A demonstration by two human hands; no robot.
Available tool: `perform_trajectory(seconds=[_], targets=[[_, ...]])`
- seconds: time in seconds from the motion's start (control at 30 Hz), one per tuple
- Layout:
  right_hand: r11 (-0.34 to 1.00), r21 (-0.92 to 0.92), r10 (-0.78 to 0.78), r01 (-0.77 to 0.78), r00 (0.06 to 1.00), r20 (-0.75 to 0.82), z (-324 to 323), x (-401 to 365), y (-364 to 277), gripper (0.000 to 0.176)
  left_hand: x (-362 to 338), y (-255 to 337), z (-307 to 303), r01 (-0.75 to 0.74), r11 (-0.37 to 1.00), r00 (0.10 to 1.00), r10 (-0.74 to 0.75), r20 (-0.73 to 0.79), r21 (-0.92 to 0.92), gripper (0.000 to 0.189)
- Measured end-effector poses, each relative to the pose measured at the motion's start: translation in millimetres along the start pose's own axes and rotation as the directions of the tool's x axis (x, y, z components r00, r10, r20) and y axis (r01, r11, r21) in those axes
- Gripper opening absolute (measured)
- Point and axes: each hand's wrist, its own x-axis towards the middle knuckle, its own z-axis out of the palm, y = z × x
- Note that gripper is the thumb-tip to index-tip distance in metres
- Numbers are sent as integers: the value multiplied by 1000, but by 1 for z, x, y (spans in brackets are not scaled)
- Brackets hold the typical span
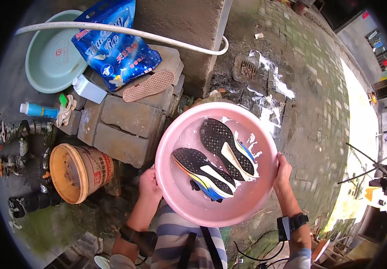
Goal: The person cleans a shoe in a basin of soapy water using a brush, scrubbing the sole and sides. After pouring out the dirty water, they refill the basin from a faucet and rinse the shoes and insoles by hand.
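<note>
Grip is what matters here. The left hand (151,184) is closed on the near-left rim of the pink basin (175,134), thumb over the lip. The right hand (283,172) is closed on the rim across from it. The basin hangs between them in front of the person's striped shirt (175,233), above the wet paving (310,116).

Inside, the farther shoe (227,148) and the nearer shoe (202,172) lie sole-up, side by side; whether they touch I cannot tell. White suds (252,139) cling to the wall beside the farther shoe.

To my eye the hold is sound because the hands sit roughly opposite each other, which balances the load. The plastic looks wet and soapy, so fingers hooked under the lip would serve better than a pinch from above. A level rim would stop the shoes sliding to one side and dragging the weight with them.

The brick stack (126,121) stands close on the left, and the orange bucket (79,172) lies on its side just beside the left forearm, so that elbow has little room. A drain grate (247,69) sits beyond the far rim.
</note>
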Motion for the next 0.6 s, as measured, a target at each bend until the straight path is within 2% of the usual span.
perform_trajectory(seconds=[0.13,0.27,0.37,0.43,0.6], targets=[[1000,3,8,-7,999,-44,3,39,13,25,34,-4,26,-17,1000,995,15,97,14,32],[999,45,25,-22,998,-65,11,60,22,24,60,2,51,33,997,995,-39,90,67,32],[998,58,43,-38,996,-82,20,73,31,24,84,10,61,15,988,999,-21,39,155,31],[997,59,64,-57,991,-119,24,80,35,23,95,13,69,11,991,997,-21,71,133,29],[998,20,57,-55,991,-124,40,85,35,24,119,20,80,15,986,999,-22,38,168,27]])
